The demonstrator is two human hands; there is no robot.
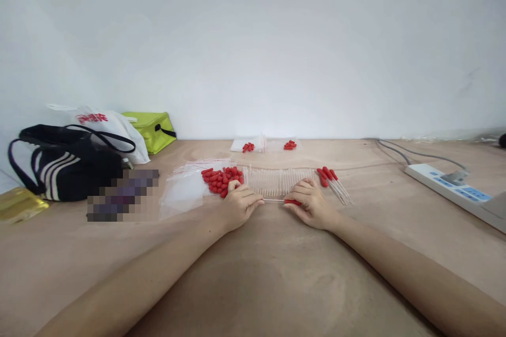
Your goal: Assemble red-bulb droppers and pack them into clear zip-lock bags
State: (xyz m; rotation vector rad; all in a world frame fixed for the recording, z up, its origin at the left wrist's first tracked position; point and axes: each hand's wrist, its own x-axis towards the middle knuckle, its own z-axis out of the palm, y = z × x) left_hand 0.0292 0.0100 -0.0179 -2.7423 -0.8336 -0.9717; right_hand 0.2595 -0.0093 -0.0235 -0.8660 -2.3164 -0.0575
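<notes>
My left hand point(240, 205) pinches one end of a thin white stick point(273, 200), held level just above the table. My right hand point(310, 204) is closed on a red tapered piece point(291, 201) at the stick's other end; how far the stick goes into it I cannot tell. Behind both hands lies a row of pale thin sticks point(272, 181), side by side. Close to my left hand is a pile of loose red pieces point(217, 181). Several sticks with red ends point(334, 185) lie to the right of my right hand.
Clear plastic bags point(184, 189) lie left of the red pile. Two small bags with red pieces point(248, 147) point(290, 145) are by the wall. A black bag point(75, 160), a white bag point(126, 137) and a green box bag point(154, 129) stand left. A power strip point(446, 184) lies right.
</notes>
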